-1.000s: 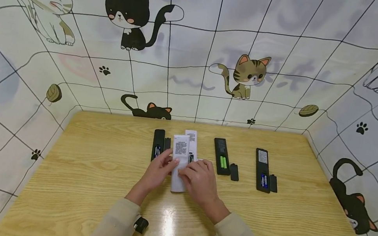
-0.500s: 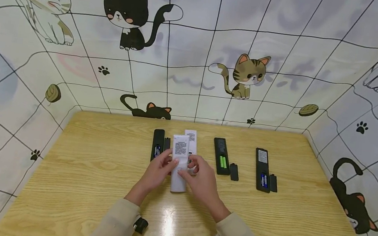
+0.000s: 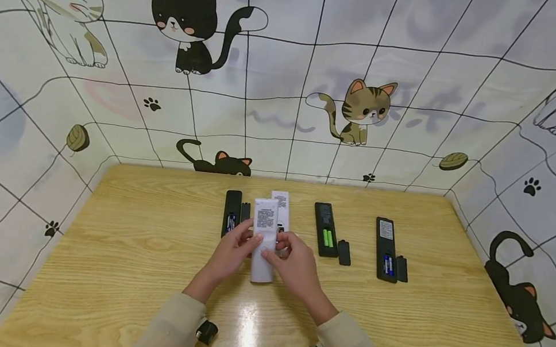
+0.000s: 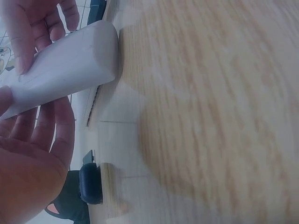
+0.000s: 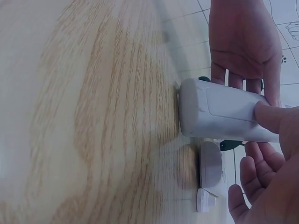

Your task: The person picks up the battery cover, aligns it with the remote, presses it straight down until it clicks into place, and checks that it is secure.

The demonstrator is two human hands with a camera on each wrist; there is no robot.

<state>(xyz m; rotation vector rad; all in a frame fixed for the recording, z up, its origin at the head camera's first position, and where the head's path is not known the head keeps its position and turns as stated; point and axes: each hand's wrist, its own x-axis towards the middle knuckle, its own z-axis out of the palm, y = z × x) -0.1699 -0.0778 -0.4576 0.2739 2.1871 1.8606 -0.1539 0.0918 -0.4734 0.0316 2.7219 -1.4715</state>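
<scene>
A white remote (image 3: 261,264) lies back side up, label at its far end, between both hands. My left hand (image 3: 229,254) grips its left side, thumb on the back face. My right hand (image 3: 298,268) holds the right edge, its thumb pressing on the back near the battery cover. In the right wrist view the cover outline on the remote (image 5: 229,105) is seen, closed. The left wrist view shows the remote's rounded near end (image 4: 100,51), close above the table. Behind it is a second white remote (image 3: 281,206), partly hidden by the first remote and the right hand.
Left of the white remotes is a black remote (image 3: 234,203) showing batteries, with a black cover (image 3: 245,211) beside it. To the right lie a black remote with green batteries (image 3: 325,217), its cover (image 3: 344,252), and another with blue batteries (image 3: 384,244) beside its cover (image 3: 403,269).
My right hand's fingers have spread from a bunched pose over the remote to its right edge, the thumb staying on the back. The left hand and the remote have hardly moved.
</scene>
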